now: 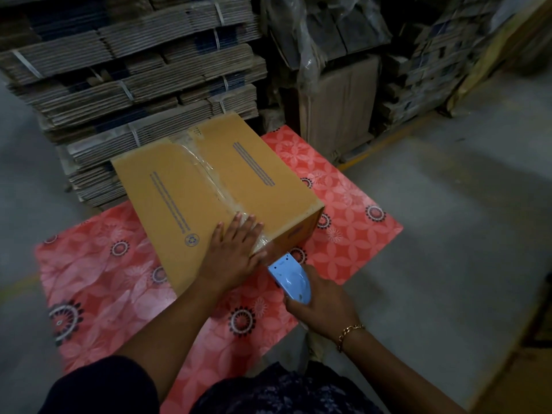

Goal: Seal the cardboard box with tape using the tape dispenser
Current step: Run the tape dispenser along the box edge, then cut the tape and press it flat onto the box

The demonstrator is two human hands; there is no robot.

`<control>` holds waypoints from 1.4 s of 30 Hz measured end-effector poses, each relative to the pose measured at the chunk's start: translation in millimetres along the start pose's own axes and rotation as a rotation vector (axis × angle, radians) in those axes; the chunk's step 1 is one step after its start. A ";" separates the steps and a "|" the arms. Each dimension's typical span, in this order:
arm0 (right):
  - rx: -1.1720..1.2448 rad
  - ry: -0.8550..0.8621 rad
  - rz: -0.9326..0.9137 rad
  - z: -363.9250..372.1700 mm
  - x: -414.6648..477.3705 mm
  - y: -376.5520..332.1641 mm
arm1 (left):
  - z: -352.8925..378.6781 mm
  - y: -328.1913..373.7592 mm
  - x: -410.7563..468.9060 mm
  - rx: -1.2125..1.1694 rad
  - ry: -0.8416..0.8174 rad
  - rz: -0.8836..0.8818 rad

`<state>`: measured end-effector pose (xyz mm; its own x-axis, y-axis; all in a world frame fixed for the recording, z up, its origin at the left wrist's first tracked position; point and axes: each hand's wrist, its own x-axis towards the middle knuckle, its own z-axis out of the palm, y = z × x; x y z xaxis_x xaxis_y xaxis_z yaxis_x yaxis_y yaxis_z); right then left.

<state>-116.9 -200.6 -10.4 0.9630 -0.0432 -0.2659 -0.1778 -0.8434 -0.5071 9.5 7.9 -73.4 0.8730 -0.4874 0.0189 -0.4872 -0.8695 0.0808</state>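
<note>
A closed brown cardboard box lies on a red flowered mat. A strip of clear tape runs along its centre seam from the far edge to the near edge. My left hand rests flat on the near end of the box top, fingers spread over the tape. My right hand grips a light blue tape dispenser, whose nose touches the box's near side just below the top edge, beside my left thumb.
The red flowered mat lies on a grey concrete floor. Strapped stacks of flat cardboard rise right behind the box. More cartons and plastic-wrapped goods stand at the back right.
</note>
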 end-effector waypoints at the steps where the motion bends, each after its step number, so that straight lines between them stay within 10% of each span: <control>1: -0.016 -0.013 0.005 0.4 0.9 0.1 | -0.3 0.6 0.2 -0.003 0.002 -0.003; 18: -0.602 -0.708 0.086 -45.5 75.5 -57.8 | -1.1 0.9 -0.9 0.042 0.015 0.012; 22: -0.671 -0.548 0.082 -9.0 58.8 5.0 | 0.0 0.5 -0.1 0.042 0.060 0.012; 31: -0.786 -0.267 -0.604 52.0 47.1 33.6 | 0.8 1.4 -1.5 0.057 0.068 0.006; 38: -0.783 -0.143 -0.722 85.8 52.0 46.4 | 0.4 2.7 -1.8 0.044 0.087 -0.007; 42: -0.357 -0.019 -0.530 71.2 45.9 40.9 | 0.7 2.3 -1.4 0.054 0.094 -0.004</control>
<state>-94.4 -199.0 -101.7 0.8976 0.4353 -0.0701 0.4029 -0.8744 -0.2704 7.2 6.5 -73.9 0.8720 -0.4766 0.1118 -0.4822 -0.8757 0.0273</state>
